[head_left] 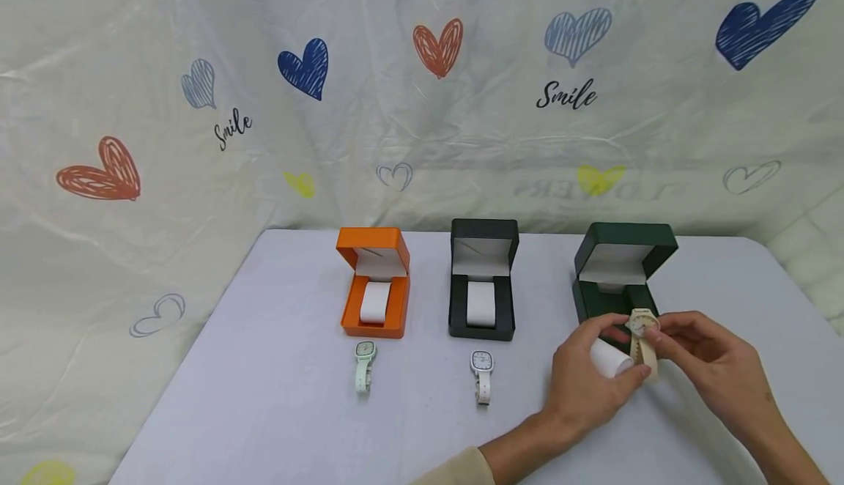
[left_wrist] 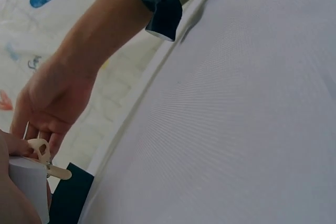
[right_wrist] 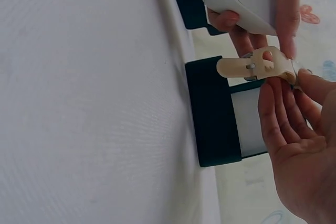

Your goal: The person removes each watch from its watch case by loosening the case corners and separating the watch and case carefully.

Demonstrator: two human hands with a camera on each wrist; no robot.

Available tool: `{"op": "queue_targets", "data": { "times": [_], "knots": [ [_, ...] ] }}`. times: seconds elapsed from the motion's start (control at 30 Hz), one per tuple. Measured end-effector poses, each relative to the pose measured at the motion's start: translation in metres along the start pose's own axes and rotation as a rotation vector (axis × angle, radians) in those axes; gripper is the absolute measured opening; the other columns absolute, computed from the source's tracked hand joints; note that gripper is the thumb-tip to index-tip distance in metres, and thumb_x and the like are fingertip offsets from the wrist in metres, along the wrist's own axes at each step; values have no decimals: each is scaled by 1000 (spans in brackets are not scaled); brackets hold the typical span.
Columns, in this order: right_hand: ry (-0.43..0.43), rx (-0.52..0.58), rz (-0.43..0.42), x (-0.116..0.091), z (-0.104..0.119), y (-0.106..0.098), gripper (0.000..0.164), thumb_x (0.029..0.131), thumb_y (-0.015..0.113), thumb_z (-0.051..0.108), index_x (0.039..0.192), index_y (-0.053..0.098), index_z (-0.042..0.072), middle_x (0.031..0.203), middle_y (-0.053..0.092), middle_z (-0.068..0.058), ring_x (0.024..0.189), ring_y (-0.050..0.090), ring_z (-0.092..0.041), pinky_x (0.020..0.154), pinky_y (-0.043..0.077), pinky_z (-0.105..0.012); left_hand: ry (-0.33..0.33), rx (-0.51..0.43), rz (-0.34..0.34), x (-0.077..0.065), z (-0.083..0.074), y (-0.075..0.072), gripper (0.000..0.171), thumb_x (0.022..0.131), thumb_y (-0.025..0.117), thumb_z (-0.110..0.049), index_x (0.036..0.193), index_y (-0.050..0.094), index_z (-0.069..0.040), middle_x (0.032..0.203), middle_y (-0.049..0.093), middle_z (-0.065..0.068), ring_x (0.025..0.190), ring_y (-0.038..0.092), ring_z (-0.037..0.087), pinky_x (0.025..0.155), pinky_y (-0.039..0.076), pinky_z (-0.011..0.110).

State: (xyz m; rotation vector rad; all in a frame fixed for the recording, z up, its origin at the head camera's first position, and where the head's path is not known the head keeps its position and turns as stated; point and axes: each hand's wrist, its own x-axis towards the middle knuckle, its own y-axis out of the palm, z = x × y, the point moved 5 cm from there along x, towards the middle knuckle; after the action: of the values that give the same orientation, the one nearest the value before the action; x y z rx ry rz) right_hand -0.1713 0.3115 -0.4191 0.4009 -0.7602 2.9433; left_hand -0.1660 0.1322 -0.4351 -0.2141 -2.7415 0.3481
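Observation:
In the head view my left hand point(head_left: 576, 382) grips a white watch cushion point(head_left: 608, 358), and its fingers also reach the cream watch point(head_left: 646, 357) beside it. My right hand point(head_left: 725, 371) pinches this watch near its round face with thumb and fingers. The strap hangs down next to the cushion's end, not around it. In the right wrist view the strap's loose end point(right_wrist: 233, 67) sticks out past the buckle. Just behind both hands stands the open dark green watch box point(head_left: 587, 302), its front partly hidden by them.
An orange box point(head_left: 348, 320) and a black box point(head_left: 458, 320), both open, each hold a white cushion. A pale green watch point(head_left: 363, 375) lies before the orange box, a white watch point(head_left: 483, 386) before the black one. A patterned sheet point(head_left: 369, 119) hangs behind the white table point(head_left: 264, 397).

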Motion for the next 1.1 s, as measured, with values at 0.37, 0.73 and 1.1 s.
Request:
{"op": "queue_targets", "data": {
  "times": [0.37,0.73,1.1],
  "knots": [
    [35,-4,28,-3,-5,1,19,95,72,0,113,69,6,90,73,22,75,72,2,67,56,-12,-14,-1,-13,-6,2,3,56,87,83,-17,139,64,-24,113,76,-8,108,61,-9,88,43,5],
    [143,-67,77,-8,-11,0,25,98,74,16,120,70,7,92,74,25,78,74,1,68,52,-10,-58,-21,-15,-9,2,4,58,85,84,-16,138,65,-24,114,75,-10,108,61,-10,88,43,5],
    [265,-201,160,-9,-23,0,45,99,70,40,128,66,5,93,74,23,81,71,6,65,48,-10,-143,5,90,-15,5,8,64,85,86,-24,142,59,-25,118,67,-17,116,56,-9,95,48,13]
  ]
}}
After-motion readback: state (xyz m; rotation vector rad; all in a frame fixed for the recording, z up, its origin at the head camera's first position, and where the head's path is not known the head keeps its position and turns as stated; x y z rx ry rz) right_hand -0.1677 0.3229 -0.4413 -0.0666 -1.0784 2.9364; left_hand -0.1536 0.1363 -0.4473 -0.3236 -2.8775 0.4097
